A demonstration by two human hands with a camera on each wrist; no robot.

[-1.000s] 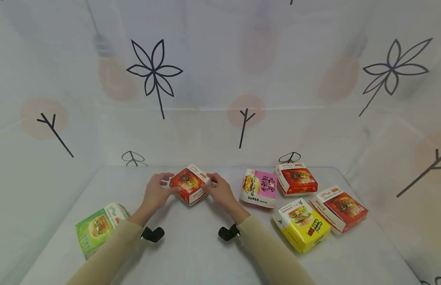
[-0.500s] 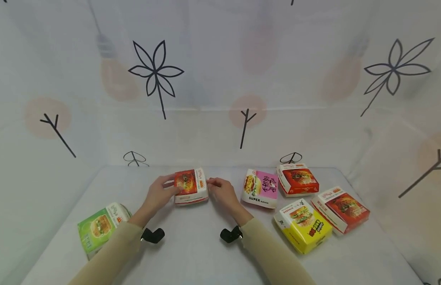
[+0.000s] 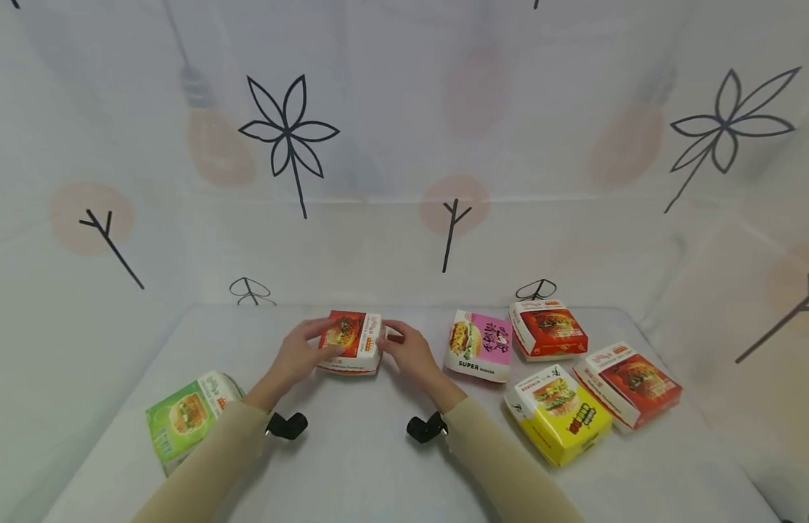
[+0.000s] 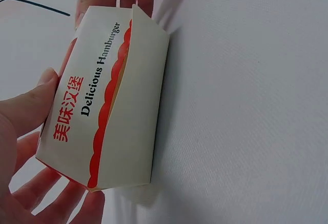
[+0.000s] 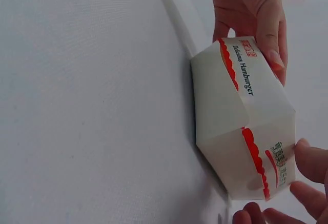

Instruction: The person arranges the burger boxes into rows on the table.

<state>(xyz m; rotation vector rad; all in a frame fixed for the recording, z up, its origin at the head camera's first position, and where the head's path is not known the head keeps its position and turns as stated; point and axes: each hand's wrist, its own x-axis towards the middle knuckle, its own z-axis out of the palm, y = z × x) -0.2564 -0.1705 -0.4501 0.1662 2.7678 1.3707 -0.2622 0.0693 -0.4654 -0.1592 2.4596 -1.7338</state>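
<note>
A red and white hamburger box sits at the far middle of the table, its lid down. My left hand grips its left side, thumb on the lid edge and fingers spread around the side, as the left wrist view shows. On the opposite side, my right hand holds the box with bent thumb and fingers at its right edge. Printed lettering marks the box's near side. From the right wrist, the end wall shows close to the right fingertips.
A green burger box lies at the left, partly behind the left sleeve. To the right are a pink box, a yellow box and two more red boxes. A patterned white cloth hangs behind the table.
The hamburger box has turned from a diagonal to nearly square with the table. My right hand came off its edge and is back against it; the left hand stays on it.
</note>
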